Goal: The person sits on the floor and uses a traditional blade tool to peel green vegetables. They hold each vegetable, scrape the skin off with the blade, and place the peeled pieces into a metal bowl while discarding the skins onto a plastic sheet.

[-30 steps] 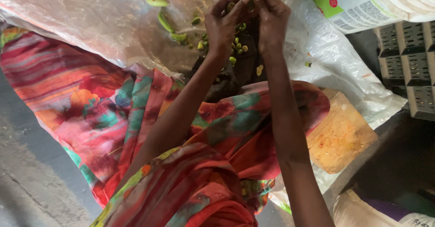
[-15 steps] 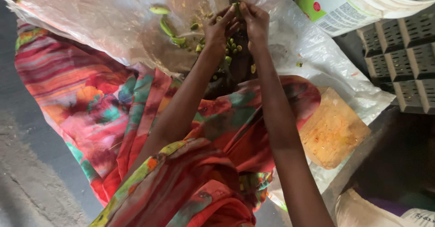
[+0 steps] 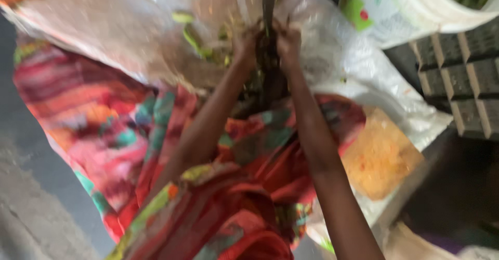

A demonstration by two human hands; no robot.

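Both hands meet over a pale plastic sheet [image 3: 332, 47] spread on the floor: the left hand [image 3: 245, 43] and right hand [image 3: 287, 41] have their fingers pinched on a dark upright blade [image 3: 269, 0] or stalk; blur hides which. Green pods [image 3: 189, 31] and scraps lie scattered just left of them. A bright patterned cloth [image 3: 104, 130] covers the lap below. At upper right, a white bucket [image 3: 416, 16] holds green pods. An orange-stained bag [image 3: 382, 156] lies beside the right forearm.
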